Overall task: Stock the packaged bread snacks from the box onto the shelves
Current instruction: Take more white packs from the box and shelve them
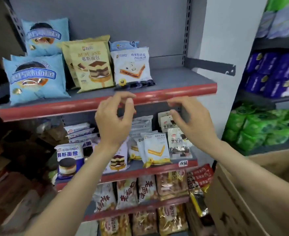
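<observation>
Head view: both hands raised in front of the top shelf (174,92), w/ its red front edge, neither holding a pack. Left hand (114,120) has fingers loosely curled, thumb and forefinger near each other but empty; right hand (191,121) likewise relaxed, fingers bent, nothing in them. On the top shelf stand blue bread packs (36,79) at left, a tan mousse pack (92,63) in the middle and a white sandwich pack (133,67) beside it; shelf's right half bare. Cardboard box (252,198) sits at lower right, contents not visible. More bread snacks (155,149) fill lower shelves.
</observation>
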Available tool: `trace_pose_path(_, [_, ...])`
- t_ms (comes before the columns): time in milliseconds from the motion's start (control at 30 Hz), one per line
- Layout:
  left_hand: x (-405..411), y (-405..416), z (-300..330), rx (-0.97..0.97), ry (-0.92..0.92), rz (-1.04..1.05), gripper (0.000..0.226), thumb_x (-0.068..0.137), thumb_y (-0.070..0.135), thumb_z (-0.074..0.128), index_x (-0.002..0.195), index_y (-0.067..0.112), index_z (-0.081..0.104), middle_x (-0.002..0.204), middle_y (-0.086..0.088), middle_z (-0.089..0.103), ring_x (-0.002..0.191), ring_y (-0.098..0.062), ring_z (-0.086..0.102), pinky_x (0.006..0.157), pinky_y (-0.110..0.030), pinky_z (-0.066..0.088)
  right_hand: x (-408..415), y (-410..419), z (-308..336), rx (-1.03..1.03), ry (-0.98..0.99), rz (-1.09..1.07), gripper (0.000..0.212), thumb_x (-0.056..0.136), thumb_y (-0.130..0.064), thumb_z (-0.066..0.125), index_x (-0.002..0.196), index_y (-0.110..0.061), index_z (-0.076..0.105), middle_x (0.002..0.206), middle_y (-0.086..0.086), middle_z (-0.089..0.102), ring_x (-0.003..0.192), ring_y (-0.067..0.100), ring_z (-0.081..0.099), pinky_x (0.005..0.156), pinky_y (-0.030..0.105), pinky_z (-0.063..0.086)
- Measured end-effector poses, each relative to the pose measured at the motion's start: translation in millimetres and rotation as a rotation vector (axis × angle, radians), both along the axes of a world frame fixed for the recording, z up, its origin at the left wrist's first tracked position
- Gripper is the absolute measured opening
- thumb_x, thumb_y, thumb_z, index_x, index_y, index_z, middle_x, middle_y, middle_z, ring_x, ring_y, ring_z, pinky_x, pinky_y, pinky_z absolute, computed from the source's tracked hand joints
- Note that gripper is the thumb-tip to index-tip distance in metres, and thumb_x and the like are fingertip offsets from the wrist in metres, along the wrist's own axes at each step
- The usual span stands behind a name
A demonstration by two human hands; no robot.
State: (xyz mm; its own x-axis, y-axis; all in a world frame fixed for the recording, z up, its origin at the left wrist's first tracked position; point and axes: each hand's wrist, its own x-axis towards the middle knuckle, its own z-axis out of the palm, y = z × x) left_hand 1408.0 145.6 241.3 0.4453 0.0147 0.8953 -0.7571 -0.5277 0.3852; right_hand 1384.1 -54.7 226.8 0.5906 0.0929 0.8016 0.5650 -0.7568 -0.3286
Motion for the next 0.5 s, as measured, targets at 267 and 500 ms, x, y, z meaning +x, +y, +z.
trace_pose_path(267, [-88.6,-40.1,-94.8,0.564,0.932,-0.505,0.016,0.092,0.031,0.057,0.107,0.037,0.06,0.098,0.019,0.065,0.09,0.003,0.06,0.076,-0.014,0.045,-157.0,-83.6,-84.7,-0.2,0.772,-0.191,0.02,0.09,-0.028,0.057,0.109,-0.029,0.062,0.093,-0.01,0.07,0.084,0.01,0.066,0.073,0.036,0.054])
trace_pose_path(500, [-163.0,-124.8,-155.9,0.459,0.816,-0.683,0.022,0.094,0.022,0.054,0.113,0.03,0.062,0.109,0.018,0.063,0.105,0.006,0.056,0.092,-0.024,0.047,-253.4,-185.0,-140.4,-0.152,1.086,-0.316,0.016,0.089,-0.026,0.062,0.095,-0.04,0.057,0.079,-0.02,0.063,0.076,0.009,0.065,0.065,0.026,0.046])
